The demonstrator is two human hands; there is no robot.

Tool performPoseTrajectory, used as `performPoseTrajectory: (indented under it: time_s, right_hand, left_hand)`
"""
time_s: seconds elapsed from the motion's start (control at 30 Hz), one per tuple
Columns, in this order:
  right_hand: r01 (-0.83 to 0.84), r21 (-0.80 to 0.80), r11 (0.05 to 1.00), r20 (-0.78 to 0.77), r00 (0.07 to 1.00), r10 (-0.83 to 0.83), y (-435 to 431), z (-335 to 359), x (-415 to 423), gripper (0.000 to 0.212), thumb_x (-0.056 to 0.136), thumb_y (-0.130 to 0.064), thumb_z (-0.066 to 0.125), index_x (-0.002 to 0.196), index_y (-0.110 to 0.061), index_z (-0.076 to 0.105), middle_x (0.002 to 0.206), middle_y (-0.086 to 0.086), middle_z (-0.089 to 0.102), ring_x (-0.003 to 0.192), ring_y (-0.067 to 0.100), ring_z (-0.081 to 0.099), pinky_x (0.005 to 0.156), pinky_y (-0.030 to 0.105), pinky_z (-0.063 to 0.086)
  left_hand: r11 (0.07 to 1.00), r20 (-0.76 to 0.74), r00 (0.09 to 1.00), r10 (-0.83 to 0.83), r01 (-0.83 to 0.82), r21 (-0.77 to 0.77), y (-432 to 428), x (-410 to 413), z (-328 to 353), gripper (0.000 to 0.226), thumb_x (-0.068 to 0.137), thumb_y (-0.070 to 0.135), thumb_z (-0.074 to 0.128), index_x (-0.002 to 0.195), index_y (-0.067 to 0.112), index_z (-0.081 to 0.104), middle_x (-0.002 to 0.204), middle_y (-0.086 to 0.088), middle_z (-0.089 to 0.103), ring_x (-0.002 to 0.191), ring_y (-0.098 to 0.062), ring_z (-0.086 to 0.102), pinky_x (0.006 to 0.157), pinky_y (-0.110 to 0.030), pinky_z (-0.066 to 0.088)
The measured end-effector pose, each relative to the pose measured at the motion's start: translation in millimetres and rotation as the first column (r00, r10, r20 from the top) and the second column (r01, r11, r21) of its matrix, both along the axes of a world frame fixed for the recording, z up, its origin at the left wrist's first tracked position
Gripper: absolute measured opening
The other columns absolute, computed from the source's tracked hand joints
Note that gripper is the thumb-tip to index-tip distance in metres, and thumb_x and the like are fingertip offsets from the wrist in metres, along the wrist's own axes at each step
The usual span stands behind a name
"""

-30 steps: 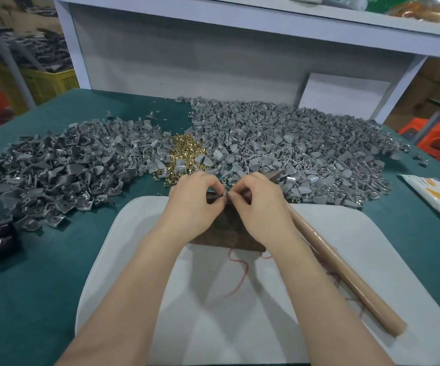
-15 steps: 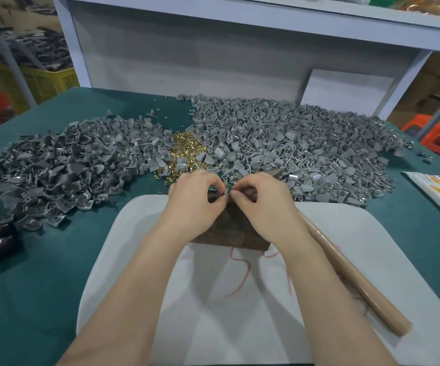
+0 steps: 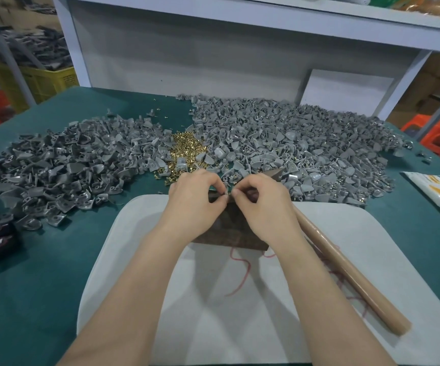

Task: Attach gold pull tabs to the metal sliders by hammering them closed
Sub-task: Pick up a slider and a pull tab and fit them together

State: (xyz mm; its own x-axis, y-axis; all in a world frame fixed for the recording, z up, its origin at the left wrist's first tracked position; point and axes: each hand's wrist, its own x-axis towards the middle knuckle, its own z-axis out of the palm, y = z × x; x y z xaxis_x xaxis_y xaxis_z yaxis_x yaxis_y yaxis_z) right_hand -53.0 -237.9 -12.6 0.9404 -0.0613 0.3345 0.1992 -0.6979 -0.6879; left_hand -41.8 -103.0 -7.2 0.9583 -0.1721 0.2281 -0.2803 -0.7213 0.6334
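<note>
Unmoved, left grip [image 3: 195, 204] and right grip [image 3: 263, 207] both pinching tiny part [image 3: 228, 197] over brown block [image 3: 227, 233]

both forearms reach forward and converge; the left hand [image 3: 196, 199] and right hand [image 3: 262, 204] sit knuckles up, curled fingertips pinched together, nearly touching.
</note>
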Motion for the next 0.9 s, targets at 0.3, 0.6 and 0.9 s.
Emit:
performPoseTrajectory:
  time_s: [0.3,0.6,0.9]
  right_hand:
    - [0.002,0.017,1.0,0.024,1.0,-0.003,1.1,-3.2,1.0,0.01,0.085,-0.012,0.065,0.077,-0.017,0.066,0.082,-0.006,0.059,0.08,0.014,0.056,0.079,0.03,0.046]
    - [0.006,-0.07,0.998,0.03,1.0,-0.004,2.7,-0.9,0.5,0.007,0.086,-0.011,0.062,0.081,-0.009,0.066,0.085,-0.001,0.057,0.079,0.018,0.054,0.08,0.033,0.043]
    - [-0.02,-0.118,0.993,0.019,1.0,0.022,1.1,2.1,1.1,0.007,0.086,-0.009,0.061,0.079,-0.008,0.062,0.083,-0.002,0.054,0.074,0.015,0.052,0.071,0.026,0.04]
  left_hand:
    - [1.0,-0.001,1.0,-0.009,0.009,-0.006,0.6,0.9,-0.9,0.011,0.085,0.026,0.064,0.08,0.028,0.055,0.103,0.001,0.06,0.108,-0.023,0.047,0.098,-0.042,0.037]
    - [1.0,0.001,1.0,-0.004,0.004,-0.001,0.2,2.1,-1.1,0.01,0.085,0.025,0.064,0.081,0.028,0.056,0.102,0.002,0.06,0.106,-0.023,0.047,0.097,-0.042,0.038]
    - [1.0,0.014,1.0,-0.013,0.013,0.002,0.1,1.9,-1.8,0.012,0.085,0.022,0.064,0.078,0.027,0.055,0.1,0.001,0.06,0.104,-0.025,0.049,0.096,-0.041,0.038]
